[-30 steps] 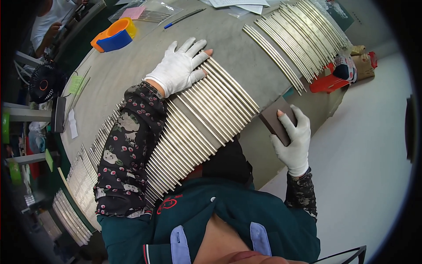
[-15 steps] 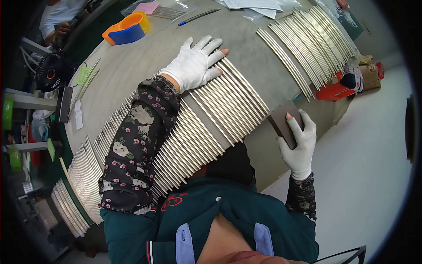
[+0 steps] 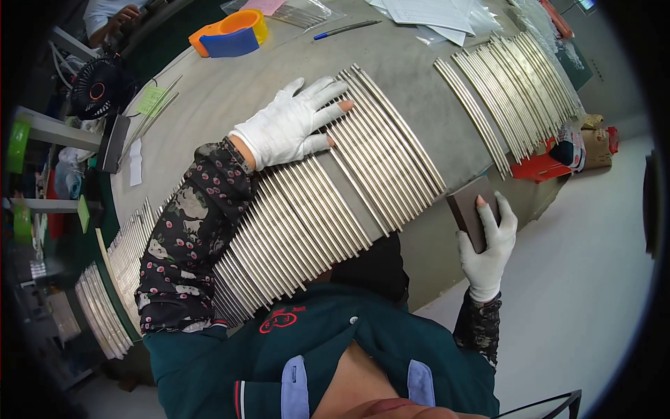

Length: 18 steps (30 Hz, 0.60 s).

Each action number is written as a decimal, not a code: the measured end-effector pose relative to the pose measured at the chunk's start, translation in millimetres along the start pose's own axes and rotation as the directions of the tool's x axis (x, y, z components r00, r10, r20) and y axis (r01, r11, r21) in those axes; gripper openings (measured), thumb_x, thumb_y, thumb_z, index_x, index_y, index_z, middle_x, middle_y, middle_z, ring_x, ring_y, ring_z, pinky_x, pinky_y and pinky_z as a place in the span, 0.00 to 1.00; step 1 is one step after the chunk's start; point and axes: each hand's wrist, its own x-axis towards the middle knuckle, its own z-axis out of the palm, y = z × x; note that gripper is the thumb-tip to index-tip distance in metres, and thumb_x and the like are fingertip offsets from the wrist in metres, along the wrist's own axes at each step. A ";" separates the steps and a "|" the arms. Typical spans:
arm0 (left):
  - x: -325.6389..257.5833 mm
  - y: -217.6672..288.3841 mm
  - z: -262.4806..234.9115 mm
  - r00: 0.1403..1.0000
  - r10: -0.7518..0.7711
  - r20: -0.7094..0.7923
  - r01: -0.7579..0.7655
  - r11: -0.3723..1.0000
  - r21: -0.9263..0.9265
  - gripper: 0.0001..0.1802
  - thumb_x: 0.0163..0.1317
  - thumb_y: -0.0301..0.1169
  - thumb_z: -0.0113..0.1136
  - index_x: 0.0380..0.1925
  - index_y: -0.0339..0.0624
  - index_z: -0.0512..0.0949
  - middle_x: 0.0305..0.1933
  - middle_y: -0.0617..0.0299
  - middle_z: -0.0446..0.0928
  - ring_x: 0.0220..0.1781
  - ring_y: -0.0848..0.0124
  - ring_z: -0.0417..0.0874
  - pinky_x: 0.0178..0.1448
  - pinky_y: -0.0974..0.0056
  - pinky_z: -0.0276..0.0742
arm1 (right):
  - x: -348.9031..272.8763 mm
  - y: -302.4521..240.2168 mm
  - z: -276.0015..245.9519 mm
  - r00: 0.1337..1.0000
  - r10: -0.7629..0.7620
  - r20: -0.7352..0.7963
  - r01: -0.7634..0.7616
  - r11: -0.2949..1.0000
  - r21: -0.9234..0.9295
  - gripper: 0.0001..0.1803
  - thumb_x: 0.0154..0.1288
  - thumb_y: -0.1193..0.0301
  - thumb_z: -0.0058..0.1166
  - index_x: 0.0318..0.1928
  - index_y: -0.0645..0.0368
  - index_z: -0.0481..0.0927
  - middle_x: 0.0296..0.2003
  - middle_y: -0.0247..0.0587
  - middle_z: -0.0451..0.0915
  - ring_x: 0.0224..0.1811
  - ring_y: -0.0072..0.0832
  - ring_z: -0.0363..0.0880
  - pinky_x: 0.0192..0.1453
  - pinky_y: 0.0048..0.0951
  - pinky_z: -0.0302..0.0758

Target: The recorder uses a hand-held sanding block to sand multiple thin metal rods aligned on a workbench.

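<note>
My left hand (image 3: 293,126), in a white glove with bare thumb and finger tips showing, lies spread over the far part of a row of thin metal rods (image 3: 387,150). The rods lie side by side on the grey table, and a gap splits off the group on the right. My glove and the flowered dark sleeve hide some of them. My right hand (image 3: 486,258), also gloved, grips a dark brown rectangular block (image 3: 476,206). It holds the block just off the near right ends of the rods, by the table edge.
More rods (image 3: 513,91) lie at the far right, beside a red box (image 3: 537,167). A tape dispenser (image 3: 230,35), a pen (image 3: 347,29) and papers (image 3: 429,17) are at the back. A black fan (image 3: 98,87) stands left; another person's hand (image 3: 128,14) shows behind.
The whole view has shifted a little. My left hand has slid left across the rods, uncovering several at the right end. My right hand keeps its grip on the block.
</note>
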 end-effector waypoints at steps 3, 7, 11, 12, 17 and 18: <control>-3.6 -0.4 7.7 0.999 -0.030 0.021 0.030 0.999 0.023 0.31 0.66 0.47 0.45 0.67 0.50 0.60 0.73 0.51 0.52 0.74 0.53 0.53 0.73 0.42 0.50 | 6.0 -1.0 0.3 1.000 0.000 -0.024 0.001 1.000 0.005 0.35 0.38 0.76 0.64 0.55 0.54 0.75 0.57 0.54 0.67 0.56 0.48 0.68 0.60 0.43 0.67; 6.7 2.5 7.3 0.998 -0.059 0.012 0.059 0.998 0.024 0.29 0.66 0.45 0.46 0.66 0.51 0.63 0.74 0.53 0.52 0.75 0.56 0.52 0.73 0.41 0.49 | 10.0 -7.8 4.4 0.999 -0.036 -0.013 0.036 0.999 0.025 0.35 0.39 0.75 0.64 0.56 0.54 0.75 0.57 0.54 0.67 0.56 0.48 0.68 0.60 0.43 0.67; 10.8 2.4 12.5 0.998 -0.070 0.002 0.070 0.997 0.022 0.29 0.67 0.46 0.44 0.67 0.50 0.61 0.74 0.53 0.52 0.75 0.55 0.53 0.73 0.41 0.49 | 9.0 -14.4 6.8 0.998 -0.069 0.012 0.069 0.997 0.032 0.36 0.39 0.75 0.64 0.56 0.53 0.74 0.57 0.55 0.67 0.56 0.48 0.68 0.60 0.43 0.67; 9.6 1.9 12.9 0.998 -0.070 -0.004 0.070 0.997 0.023 0.30 0.68 0.46 0.42 0.67 0.50 0.59 0.74 0.52 0.51 0.75 0.53 0.53 0.73 0.41 0.48 | 8.9 -16.0 6.2 0.997 -0.073 0.019 0.072 0.997 0.036 0.36 0.39 0.75 0.64 0.57 0.53 0.74 0.57 0.55 0.67 0.56 0.48 0.68 0.60 0.43 0.67; 1.0 3.1 9.4 0.996 -0.089 -0.005 0.089 0.996 0.032 0.31 0.67 0.44 0.45 0.69 0.50 0.57 0.75 0.53 0.50 0.75 0.53 0.53 0.73 0.39 0.47 | 6.4 -22.7 3.7 0.997 -0.074 0.030 0.073 0.996 0.049 0.36 0.40 0.75 0.63 0.57 0.53 0.74 0.58 0.55 0.66 0.57 0.49 0.67 0.60 0.43 0.67; 0.6 3.6 8.3 0.995 -0.103 -0.001 0.103 0.995 0.011 0.31 0.67 0.43 0.46 0.69 0.50 0.56 0.75 0.53 0.49 0.75 0.54 0.52 0.73 0.39 0.46 | 6.6 -23.5 4.7 0.997 -0.068 0.035 0.066 0.997 0.048 0.36 0.40 0.75 0.63 0.57 0.53 0.74 0.58 0.55 0.66 0.57 0.49 0.67 0.60 0.43 0.67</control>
